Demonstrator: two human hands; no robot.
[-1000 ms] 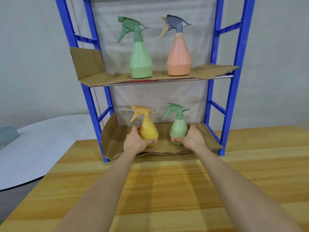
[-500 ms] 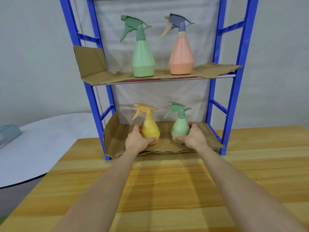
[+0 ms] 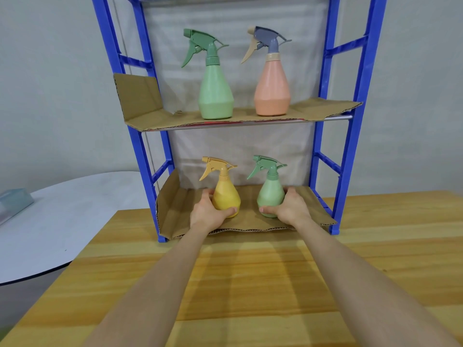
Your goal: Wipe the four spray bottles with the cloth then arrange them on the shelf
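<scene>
On shelf, nozzles leftward, upright yellow bottle in left hand, green in right

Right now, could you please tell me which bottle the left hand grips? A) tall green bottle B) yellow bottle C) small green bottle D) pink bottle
B: the left hand curls round the yellow bottle; the right hand holds the small green bottle.

A blue shelf stands at the far side of the wooden bench, both tiers lined with cardboard. The upper tier carries a large green bottle left and a peach bottle right. The lower carries a yellow bottle left and a small green bottle right.
</scene>
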